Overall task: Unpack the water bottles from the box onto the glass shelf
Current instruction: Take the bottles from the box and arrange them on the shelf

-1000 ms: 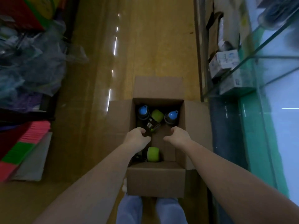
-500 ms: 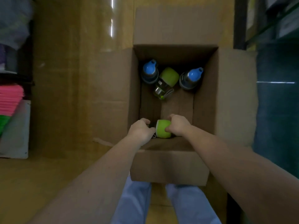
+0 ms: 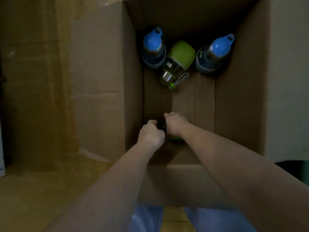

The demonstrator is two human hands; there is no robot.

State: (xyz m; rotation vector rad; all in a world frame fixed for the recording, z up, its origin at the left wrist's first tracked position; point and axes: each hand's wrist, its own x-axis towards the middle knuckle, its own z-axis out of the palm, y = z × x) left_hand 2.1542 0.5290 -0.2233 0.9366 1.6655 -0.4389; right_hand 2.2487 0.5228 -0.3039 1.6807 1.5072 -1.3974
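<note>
Wooden floor (image 3: 33, 195), open cardboard box (image 3: 242, 106) on it

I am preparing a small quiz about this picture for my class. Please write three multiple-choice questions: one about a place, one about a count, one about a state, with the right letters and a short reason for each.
1. Where do the blue-capped bottles stand?
A. At the far end of the box
B. On the floor outside the box
C. On the near flap

2. How many blue caps show in the box?
A. One
B. Two
C. Four

3. How does the green-capped bottle at the far end lie?
A. Upright
B. Tipped over between the two blue-capped ones
C. Held in a hand

Answers:
1 A: the left blue-capped bottle and the right blue-capped bottle sit against the far wall of the box.
2 B: only those two caps are blue.
3 B: the green-capped bottle leans on its side, while the left hand and right hand work at the near end.
</note>
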